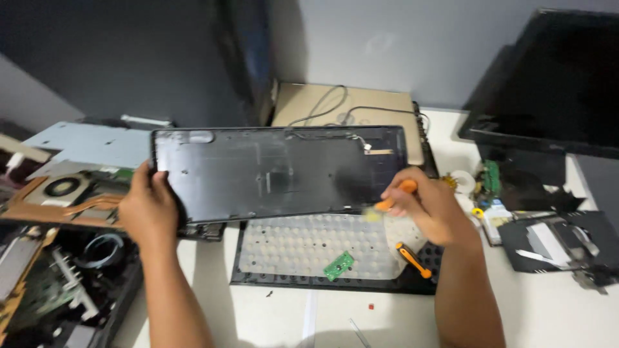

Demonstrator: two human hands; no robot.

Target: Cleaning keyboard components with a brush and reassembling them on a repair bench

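My left hand grips the left edge of a long black keyboard back cover, held up and tilted above the table. My right hand holds an orange-handled tool against the cover's lower right edge. Below lies the opened keyboard base with a pale dotted membrane sheet on it. A small green circuit board rests on the membrane. A second orange-handled screwdriver lies at the base's right end.
A dismantled computer with fan and copper heat pipes fills the left. A cardboard box with cables sits behind. A dark monitor stands at the right, with black parts and small components beneath it.
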